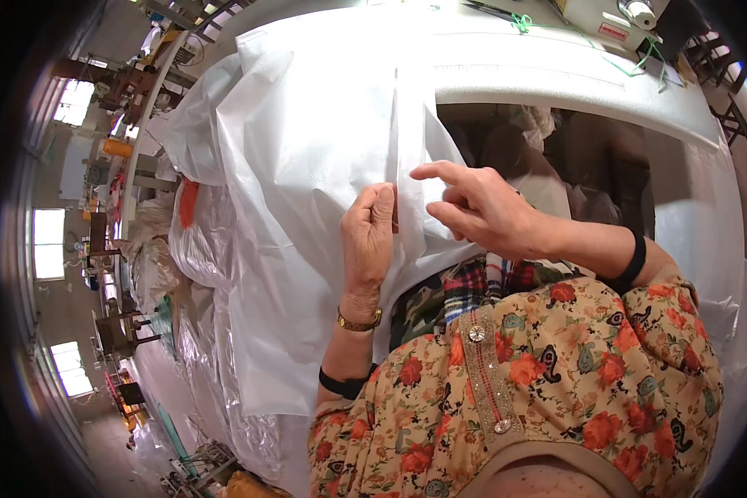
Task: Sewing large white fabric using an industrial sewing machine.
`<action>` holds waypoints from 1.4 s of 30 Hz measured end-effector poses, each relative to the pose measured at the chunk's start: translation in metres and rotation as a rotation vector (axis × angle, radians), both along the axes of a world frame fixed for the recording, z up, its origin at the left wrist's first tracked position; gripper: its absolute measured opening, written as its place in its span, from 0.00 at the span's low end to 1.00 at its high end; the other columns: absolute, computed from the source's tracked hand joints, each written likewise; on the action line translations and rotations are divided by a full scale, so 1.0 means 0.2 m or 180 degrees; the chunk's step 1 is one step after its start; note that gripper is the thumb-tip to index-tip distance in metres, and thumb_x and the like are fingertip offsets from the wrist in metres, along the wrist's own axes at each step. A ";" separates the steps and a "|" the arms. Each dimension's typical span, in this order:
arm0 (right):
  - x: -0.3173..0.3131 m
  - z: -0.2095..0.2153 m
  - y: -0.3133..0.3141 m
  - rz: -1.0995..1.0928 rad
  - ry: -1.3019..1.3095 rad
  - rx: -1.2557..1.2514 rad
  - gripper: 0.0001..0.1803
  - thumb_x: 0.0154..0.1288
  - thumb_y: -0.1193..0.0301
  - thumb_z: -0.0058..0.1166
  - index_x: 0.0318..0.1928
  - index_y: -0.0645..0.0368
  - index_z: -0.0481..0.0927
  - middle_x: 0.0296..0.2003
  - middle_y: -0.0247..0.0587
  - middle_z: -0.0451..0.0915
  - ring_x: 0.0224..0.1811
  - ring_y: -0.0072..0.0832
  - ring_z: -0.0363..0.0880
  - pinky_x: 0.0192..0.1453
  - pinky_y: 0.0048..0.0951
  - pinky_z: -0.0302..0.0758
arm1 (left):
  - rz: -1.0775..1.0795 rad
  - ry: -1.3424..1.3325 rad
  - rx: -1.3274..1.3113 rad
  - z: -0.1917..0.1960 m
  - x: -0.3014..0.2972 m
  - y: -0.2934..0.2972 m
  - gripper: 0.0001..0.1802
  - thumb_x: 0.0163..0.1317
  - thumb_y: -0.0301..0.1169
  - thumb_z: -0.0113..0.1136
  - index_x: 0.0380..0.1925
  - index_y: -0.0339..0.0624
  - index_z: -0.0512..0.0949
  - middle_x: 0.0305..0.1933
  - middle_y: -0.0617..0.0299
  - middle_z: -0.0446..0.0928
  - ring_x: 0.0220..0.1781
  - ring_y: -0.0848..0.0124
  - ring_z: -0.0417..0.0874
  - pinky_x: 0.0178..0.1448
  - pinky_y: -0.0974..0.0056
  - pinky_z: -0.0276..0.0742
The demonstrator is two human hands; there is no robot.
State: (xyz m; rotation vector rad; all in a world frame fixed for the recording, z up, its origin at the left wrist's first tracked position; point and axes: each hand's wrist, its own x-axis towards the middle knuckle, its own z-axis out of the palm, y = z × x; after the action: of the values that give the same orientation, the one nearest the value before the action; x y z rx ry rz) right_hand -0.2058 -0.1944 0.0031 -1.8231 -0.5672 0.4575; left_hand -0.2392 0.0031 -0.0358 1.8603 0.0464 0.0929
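A large white sheet (299,124), thin and slightly see-through, drapes over the table and down to my lap. My left hand (369,236) grips its folded edge (410,124), thumb and fingers pressed together. Just right of that fold, my right hand (494,212) hovers with the index finger stretched out and thumb apart. Nothing shows between its fingers. The fold runs from my hands toward the far side of the table.
A white tabletop (548,79) with a ruler scale curves along the far right. Green thread (520,23) lies near a white machine (610,29) there. Crumpled clear plastic (199,241) hangs at left. Beyond are workbenches and an orange spool (118,148).
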 end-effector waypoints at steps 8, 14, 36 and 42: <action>-0.05 -0.17 0.10 0.0820 0.1601 0.0458 0.16 0.67 0.69 0.49 0.51 0.66 0.72 0.18 0.36 0.75 0.19 0.21 0.74 0.24 0.27 0.72 | -0.0095 0.0101 -0.0216 -0.09 0.06 0.10 0.24 0.73 0.46 0.50 0.32 0.34 0.77 0.24 0.69 0.72 0.26 0.83 0.68 0.30 0.73 0.66; -0.08 -0.19 0.14 0.0734 0.1127 0.0093 0.18 0.67 0.65 0.55 0.49 0.68 0.74 0.20 0.43 0.78 0.22 0.30 0.78 0.31 0.33 0.76 | -0.0298 0.0236 -0.0069 0.05 0.08 -0.05 0.14 0.67 0.36 0.61 0.35 0.33 0.75 0.22 0.69 0.74 0.22 0.83 0.66 0.26 0.72 0.63; -0.04 -0.19 -0.10 -0.0277 -0.0426 0.0185 0.12 0.68 0.68 0.53 0.38 0.66 0.70 0.24 0.48 0.73 0.24 0.34 0.72 0.32 0.36 0.72 | -0.0101 -0.0268 -0.0239 0.05 0.10 -0.03 0.12 0.72 0.32 0.53 0.30 0.36 0.75 0.23 0.71 0.68 0.27 0.82 0.62 0.29 0.73 0.60; -0.03 -0.09 0.00 0.0130 -0.0851 0.0423 0.09 0.65 0.72 0.55 0.34 0.63 0.69 0.25 0.49 0.74 0.26 0.43 0.75 0.31 0.38 0.72 | -0.0251 -0.0121 -0.0391 0.06 0.08 -0.08 0.07 0.68 0.26 0.56 0.38 0.31 0.79 0.29 0.71 0.76 0.32 0.85 0.71 0.36 0.77 0.69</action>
State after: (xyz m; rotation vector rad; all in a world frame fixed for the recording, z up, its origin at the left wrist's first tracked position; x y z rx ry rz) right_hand -0.2117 -0.1944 -0.0158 -1.7584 -0.8000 0.1981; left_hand -0.2228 -0.0137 -0.0230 1.7351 -0.0466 0.0690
